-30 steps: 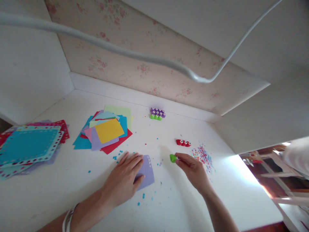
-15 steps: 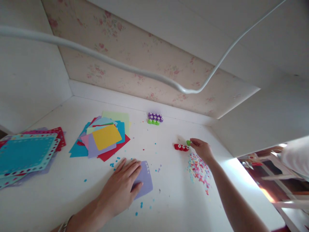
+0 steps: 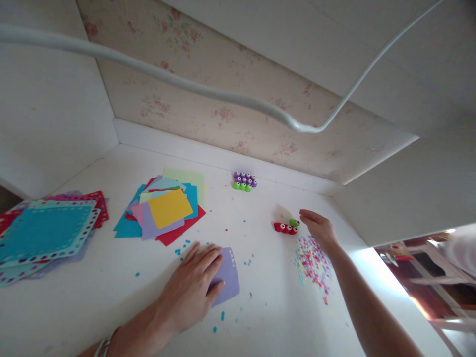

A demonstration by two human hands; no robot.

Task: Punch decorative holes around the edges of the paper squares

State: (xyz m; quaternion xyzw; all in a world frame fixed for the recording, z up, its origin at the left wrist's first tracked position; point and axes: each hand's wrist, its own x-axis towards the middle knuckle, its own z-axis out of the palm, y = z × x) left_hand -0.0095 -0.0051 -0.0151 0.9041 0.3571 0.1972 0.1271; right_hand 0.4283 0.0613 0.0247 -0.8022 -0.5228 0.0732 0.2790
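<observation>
My left hand (image 3: 199, 282) lies flat, fingers stretched out, over the left part of a small purple paper sheet (image 3: 229, 277). Punched holes run along that sheet's top right edge. Toward the right, a green craft punch (image 3: 293, 222) rests just behind a row of red craft punches (image 3: 285, 228) with white round buttons. Beside the green punch hovers my right hand (image 3: 320, 229), fingers extended and apart from it, with nothing visible in them. Its thumb is partly hidden. A heap of multicoloured paper confetti (image 3: 312, 260) lies below my right wrist.
Purple craft punches (image 3: 245, 178) and green ones (image 3: 242, 187) stand in rows near the back wall. Coloured paper sheets (image 3: 171, 208) are piled left of centre. Punched blue and red sheets (image 3: 52, 230) lie far left. A white cable (image 3: 223, 99) crosses above.
My right hand has let go of the green punch, which now stands behind the red ones, and has drawn slightly away. My left hand stays on the purple sheet. The view has shifted slightly.
</observation>
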